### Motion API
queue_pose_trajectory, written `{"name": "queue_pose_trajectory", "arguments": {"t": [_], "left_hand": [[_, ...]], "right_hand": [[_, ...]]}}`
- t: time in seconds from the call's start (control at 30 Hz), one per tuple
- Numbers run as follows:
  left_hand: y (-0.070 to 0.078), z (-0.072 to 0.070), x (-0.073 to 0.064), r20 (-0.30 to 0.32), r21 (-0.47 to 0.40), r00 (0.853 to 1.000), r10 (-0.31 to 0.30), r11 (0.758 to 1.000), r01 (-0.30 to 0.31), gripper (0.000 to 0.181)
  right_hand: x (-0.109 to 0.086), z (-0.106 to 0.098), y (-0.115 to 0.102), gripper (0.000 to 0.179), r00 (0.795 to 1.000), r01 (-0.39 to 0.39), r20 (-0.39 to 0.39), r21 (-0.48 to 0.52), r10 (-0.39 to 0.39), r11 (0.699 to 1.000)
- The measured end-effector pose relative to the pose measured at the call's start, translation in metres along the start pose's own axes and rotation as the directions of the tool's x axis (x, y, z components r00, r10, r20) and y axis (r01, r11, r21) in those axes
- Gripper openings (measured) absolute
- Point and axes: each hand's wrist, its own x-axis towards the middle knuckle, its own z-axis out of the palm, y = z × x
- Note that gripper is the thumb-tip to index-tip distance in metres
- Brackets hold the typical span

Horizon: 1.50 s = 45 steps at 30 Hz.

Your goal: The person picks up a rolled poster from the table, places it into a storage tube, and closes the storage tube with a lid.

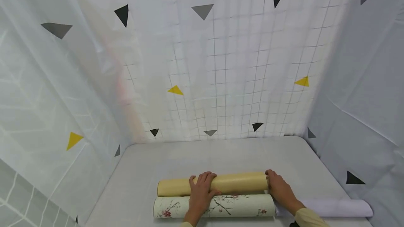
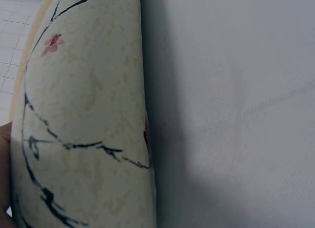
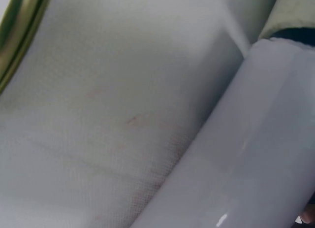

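A plain yellow roll [image 1: 240, 182] of what looks like wallpaper lies across the table. My left hand [image 1: 201, 193] grips it left of its middle, fingers bent over the top and thumb on the near side. At its right end, my right hand [image 1: 281, 188] holds the edge with curled fingers. Parallel on the near side is a pale roll [image 1: 238, 210] printed with dark branches and pink blossoms; my left wrist passes over it. This blossom roll [image 2: 93, 90] fills much of the left wrist view, hiding most of the yellow one.
A glossy white roll [image 1: 341, 207] extends to the right, its left part behind my right forearm. In the right wrist view this white roll [image 3: 236, 144] meets the blossom roll's end. White sheets with triangles [image 1: 202, 62] enclose the white table [image 1: 189, 157] behind and at both sides.
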Motion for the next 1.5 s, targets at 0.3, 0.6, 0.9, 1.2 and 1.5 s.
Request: {"name": "queue_pose_trajectory", "arguments": {"t": [0.3,0.6,0.9,1.2,1.5], "left_hand": [[0.001,-0.001,0.001,0.000,-0.010,1.000,-0.001,1.000,0.001,0.060],[0.000,-0.001,-0.002,-0.010,0.020,1.000,0.007,1.000,-0.007,0.061],[0.000,-0.003,-0.002,-0.016,0.009,1.000,0.013,1.000,-0.013,0.061],[0.000,-0.003,-0.001,-0.014,0.024,1.000,0.010,1.000,-0.010,0.062],[0.001,-0.003,-0.001,-0.023,0.006,1.000,0.009,1.000,-0.008,0.061]], "right_hand": [[-0.003,-0.005,-0.002,0.031,0.997,-0.019,-0.069,0.179,0.032,0.984],[-0.004,-0.003,-0.009,0.046,0.995,-0.033,-0.072,0.370,0.063,0.929],[-0.003,-0.006,-0.018,0.046,0.996,0.022,-0.089,0.345,0.010,0.938],[-0.003,-0.008,-0.025,0.044,0.996,0.032,-0.085,0.347,-0.002,0.937],[-0.005,-0.009,-0.028,0.041,0.997,0.046,-0.076,0.391,-0.017,0.919]]}}
